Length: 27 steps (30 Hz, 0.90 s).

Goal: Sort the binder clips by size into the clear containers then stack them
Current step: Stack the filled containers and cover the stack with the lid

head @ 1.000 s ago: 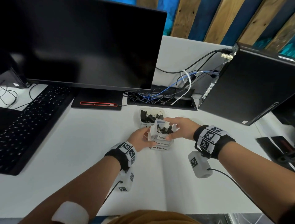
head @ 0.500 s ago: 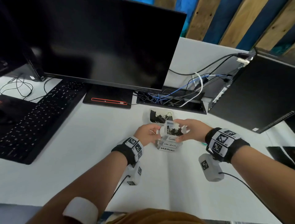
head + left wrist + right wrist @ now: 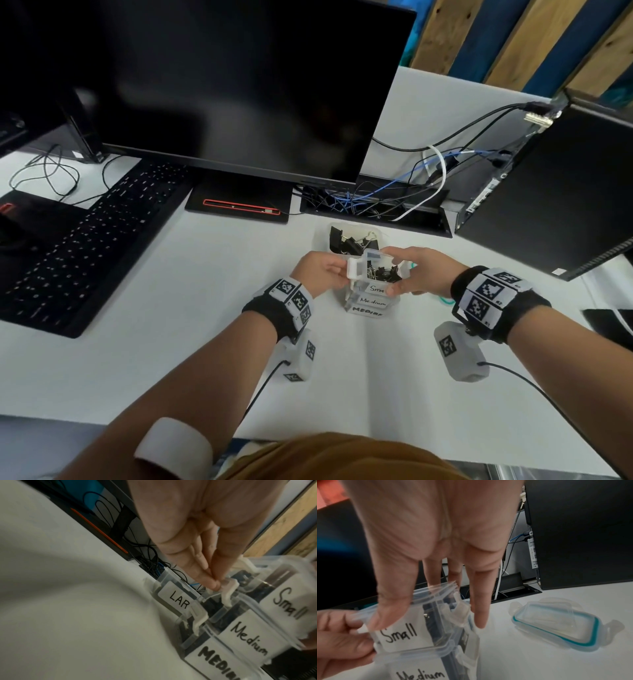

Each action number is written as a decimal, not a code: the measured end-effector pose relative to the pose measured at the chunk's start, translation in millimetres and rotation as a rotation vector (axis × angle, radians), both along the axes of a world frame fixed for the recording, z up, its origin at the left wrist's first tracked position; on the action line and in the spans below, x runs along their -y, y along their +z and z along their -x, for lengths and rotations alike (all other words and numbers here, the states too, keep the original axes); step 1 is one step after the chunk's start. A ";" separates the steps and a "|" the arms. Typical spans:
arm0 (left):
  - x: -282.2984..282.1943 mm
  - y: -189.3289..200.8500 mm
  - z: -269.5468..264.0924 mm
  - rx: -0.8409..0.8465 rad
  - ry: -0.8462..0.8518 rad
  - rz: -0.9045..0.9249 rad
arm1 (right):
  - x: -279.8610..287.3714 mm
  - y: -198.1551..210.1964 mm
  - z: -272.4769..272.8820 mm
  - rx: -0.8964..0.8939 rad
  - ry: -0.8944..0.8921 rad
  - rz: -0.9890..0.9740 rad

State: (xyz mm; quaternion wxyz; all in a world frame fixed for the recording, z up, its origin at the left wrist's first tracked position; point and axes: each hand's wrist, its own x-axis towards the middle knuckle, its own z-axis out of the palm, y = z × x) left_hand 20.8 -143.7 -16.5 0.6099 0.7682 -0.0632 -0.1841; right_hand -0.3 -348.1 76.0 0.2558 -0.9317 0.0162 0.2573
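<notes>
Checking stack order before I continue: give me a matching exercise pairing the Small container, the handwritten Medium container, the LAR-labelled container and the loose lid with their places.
1. Small container
2. handwritten Medium container
3. LAR-labelled container
4. loose lid

A. on the table, right of the stack
B. top of the stack, held by left hand and right hand
C. directly under the top one
D. behind the stack, unlidded

Pairs: 1-B; 2-C; 3-D; 4-A

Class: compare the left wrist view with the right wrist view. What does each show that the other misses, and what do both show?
Only the left wrist: the "LAR" container behind the stack, and the bottom "MEDIUM" label.
Only the right wrist: a loose teal-sealed lid lying on the table.
Both: the "Small" container on top of the "Medium" container.
</notes>
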 end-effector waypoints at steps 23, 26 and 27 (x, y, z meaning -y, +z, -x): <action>4.3 16.5 -18.8 -0.270 -0.129 0.219 | 3.7 -5.4 -0.9 -0.042 -0.115 -0.166; 1.7 8.7 -18.7 -0.438 -0.206 0.373 | 4.0 -5.7 -1.9 -0.044 -0.118 -0.174; 0.9 5.7 -18.5 -0.459 -0.218 0.397 | 4.2 -5.8 -1.9 -0.046 -0.118 -0.176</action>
